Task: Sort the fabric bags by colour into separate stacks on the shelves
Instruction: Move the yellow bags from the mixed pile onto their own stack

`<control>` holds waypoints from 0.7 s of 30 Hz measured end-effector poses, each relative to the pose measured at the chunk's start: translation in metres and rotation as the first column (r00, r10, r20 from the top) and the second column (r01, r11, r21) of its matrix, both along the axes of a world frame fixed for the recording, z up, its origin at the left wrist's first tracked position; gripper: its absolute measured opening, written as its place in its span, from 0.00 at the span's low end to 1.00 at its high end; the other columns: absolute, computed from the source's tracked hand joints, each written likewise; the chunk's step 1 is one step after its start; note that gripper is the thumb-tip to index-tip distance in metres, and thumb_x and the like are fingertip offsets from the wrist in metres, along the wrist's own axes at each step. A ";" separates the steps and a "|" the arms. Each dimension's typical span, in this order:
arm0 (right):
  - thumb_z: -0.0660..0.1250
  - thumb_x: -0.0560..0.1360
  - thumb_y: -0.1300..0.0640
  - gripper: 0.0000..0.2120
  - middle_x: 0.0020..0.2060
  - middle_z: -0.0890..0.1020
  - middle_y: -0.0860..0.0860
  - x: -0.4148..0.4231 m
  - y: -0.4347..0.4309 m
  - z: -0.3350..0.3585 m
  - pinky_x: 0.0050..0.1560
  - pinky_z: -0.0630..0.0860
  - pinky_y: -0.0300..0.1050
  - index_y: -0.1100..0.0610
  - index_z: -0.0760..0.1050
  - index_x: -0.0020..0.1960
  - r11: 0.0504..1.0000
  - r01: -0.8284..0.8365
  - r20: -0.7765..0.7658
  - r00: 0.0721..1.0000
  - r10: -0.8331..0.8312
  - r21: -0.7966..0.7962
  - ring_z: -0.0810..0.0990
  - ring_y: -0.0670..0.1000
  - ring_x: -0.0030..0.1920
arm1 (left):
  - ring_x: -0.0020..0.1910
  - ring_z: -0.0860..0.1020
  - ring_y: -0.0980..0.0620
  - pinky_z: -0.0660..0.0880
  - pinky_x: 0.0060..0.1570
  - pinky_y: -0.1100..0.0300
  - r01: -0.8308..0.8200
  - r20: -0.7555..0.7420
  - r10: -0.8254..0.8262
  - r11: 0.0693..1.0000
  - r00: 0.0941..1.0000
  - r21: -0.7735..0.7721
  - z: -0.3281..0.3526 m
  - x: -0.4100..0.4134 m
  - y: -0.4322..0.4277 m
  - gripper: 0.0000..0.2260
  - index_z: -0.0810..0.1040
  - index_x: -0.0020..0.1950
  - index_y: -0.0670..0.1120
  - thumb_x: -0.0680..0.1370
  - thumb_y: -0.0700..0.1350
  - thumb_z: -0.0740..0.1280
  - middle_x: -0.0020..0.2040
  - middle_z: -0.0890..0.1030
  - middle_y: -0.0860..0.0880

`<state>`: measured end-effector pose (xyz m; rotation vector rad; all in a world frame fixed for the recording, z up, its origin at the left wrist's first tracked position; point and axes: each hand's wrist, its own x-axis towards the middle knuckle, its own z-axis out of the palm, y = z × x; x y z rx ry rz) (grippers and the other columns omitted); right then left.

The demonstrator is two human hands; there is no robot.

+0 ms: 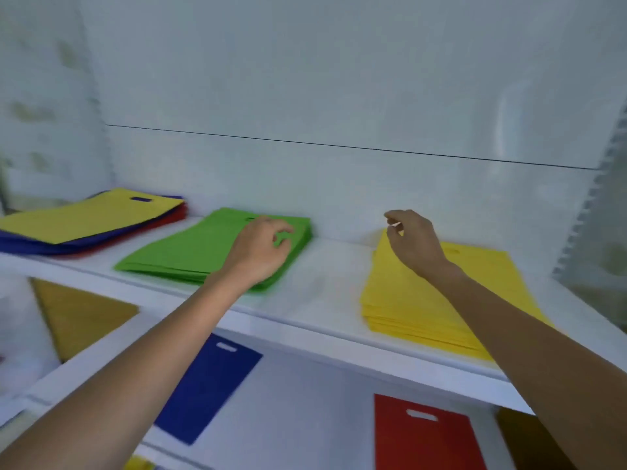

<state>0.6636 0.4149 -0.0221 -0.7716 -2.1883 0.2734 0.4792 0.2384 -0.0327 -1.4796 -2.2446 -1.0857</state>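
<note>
Left hand (261, 247): grip loosely curled over the green stack (190, 252), nothing visibly held.
Right hand (415, 244): grip curled at the yellow stack (407, 307), by its back corner; whether it is pinching, I can't tell.
Mixed pile (84, 218): far left on the upper shelf (332, 273), yellow over blue and red.
Doing it well: I'd lift one top sheet flat and square its edges.
Room: bare shelf between stacks, wall close behind.

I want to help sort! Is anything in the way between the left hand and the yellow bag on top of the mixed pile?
Nothing visible blocks it. The left hand is over the green stack; the yellow bag lies uncovered atop the mixed pile to its left.
</note>
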 end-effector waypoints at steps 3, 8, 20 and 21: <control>0.60 0.76 0.66 0.15 0.55 0.79 0.59 -0.082 -0.044 0.005 0.57 0.69 0.44 0.63 0.75 0.61 0.984 -0.176 -0.024 0.984 0.176 0.015 0.78 0.56 0.52 | 0.48 0.78 0.46 0.70 0.51 0.58 -0.146 0.028 0.144 0.988 0.989 0.049 0.004 -0.048 -0.063 0.11 0.80 0.55 0.45 0.74 0.38 0.66 0.52 0.79 0.43; 0.61 0.75 0.66 0.13 0.50 0.81 0.58 -0.200 -0.125 0.009 0.55 0.74 0.51 0.63 0.76 0.57 0.933 -0.357 -0.059 0.931 0.359 0.052 0.80 0.57 0.49 | 0.48 0.78 0.46 0.72 0.55 0.56 -0.358 0.093 0.352 0.932 0.931 0.052 0.000 -0.123 -0.168 0.11 0.81 0.54 0.45 0.74 0.37 0.65 0.51 0.77 0.43; 0.60 0.75 0.65 0.15 0.50 0.80 0.57 -0.400 -0.272 -0.005 0.52 0.76 0.50 0.61 0.75 0.60 0.886 -0.463 -0.108 0.882 0.459 -0.021 0.79 0.58 0.49 | 0.54 0.75 0.51 0.66 0.50 0.64 -0.439 0.089 0.440 0.898 0.893 -0.032 -0.008 -0.286 -0.336 0.12 0.78 0.59 0.45 0.77 0.39 0.63 0.56 0.76 0.47; 0.60 0.75 0.65 0.15 0.51 0.80 0.56 -0.409 -0.276 -0.005 0.52 0.76 0.49 0.61 0.75 0.61 0.887 -0.462 -0.092 0.884 0.458 -0.026 0.79 0.57 0.49 | 0.54 0.75 0.51 0.66 0.50 0.65 -0.433 0.099 0.435 0.900 0.895 -0.039 -0.008 -0.295 -0.339 0.12 0.77 0.59 0.45 0.77 0.39 0.63 0.57 0.76 0.47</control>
